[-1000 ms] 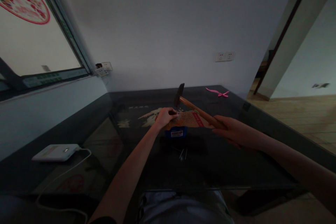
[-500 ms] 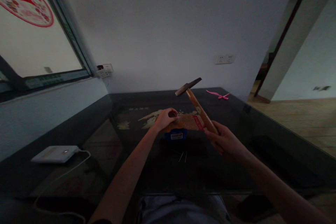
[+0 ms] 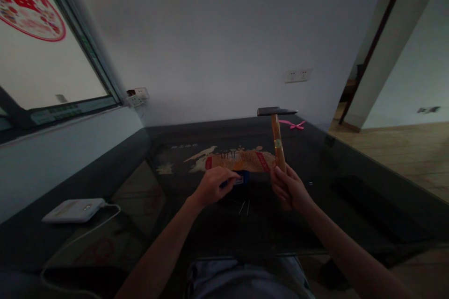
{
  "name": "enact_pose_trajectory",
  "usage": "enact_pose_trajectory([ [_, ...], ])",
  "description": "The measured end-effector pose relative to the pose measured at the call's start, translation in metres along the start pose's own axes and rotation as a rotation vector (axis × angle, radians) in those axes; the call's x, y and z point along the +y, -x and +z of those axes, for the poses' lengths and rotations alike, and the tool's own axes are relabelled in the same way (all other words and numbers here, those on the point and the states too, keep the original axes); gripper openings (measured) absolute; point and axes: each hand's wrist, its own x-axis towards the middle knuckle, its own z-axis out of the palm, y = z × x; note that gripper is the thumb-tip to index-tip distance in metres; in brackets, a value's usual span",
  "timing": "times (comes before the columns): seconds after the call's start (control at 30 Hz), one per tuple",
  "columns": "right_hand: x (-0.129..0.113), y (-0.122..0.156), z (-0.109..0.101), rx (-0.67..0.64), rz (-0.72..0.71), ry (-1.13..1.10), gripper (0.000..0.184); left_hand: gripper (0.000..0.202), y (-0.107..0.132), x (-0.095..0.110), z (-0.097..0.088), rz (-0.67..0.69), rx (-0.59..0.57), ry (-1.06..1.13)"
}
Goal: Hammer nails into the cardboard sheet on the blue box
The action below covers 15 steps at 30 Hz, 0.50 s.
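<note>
My right hand is wrapped round the wooden handle of a hammer, held upright with its dark metal head at the top. My left hand is closed, thumb and fingertips together at a small blue box; whatever the pinch holds is hidden. Just behind the box lies a long tan speckled piece with red bands near its ends. Several thin dark nails stand up in its left half. Two thin, shiny nail-like pins lie on the dark table in front of the box.
A white device with a white cable sits on the dark glossy table at the left. A pink ribbon lies at the back right, and a dark flat object on the right. A wall with sockets rises behind.
My left hand has come off the speckled piece, down toward me to the blue box, uncovering the standing nails. The hammer has swung from leaning left to nearly upright, its head moving right.
</note>
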Motion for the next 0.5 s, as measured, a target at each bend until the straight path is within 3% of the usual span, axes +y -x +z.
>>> enact_pose_trajectory([
  [0.1, 0.002, -0.001, 0.000, -0.010, 0.021, 0.002, 0.025, 0.020, 0.008, 0.002, 0.015, 0.068, -0.257, -0.045],
  [0.2, 0.002, 0.000, 0.001, -0.029, 0.032, 0.022, 0.025, 0.019, 0.009, 0.001, 0.024, 0.067, -0.416, -0.067],
  [0.5, 0.002, 0.002, 0.002, -0.074, -0.010, 0.104, 0.022, 0.008, 0.011, -0.010, 0.032, 0.015, -0.589, -0.102],
])
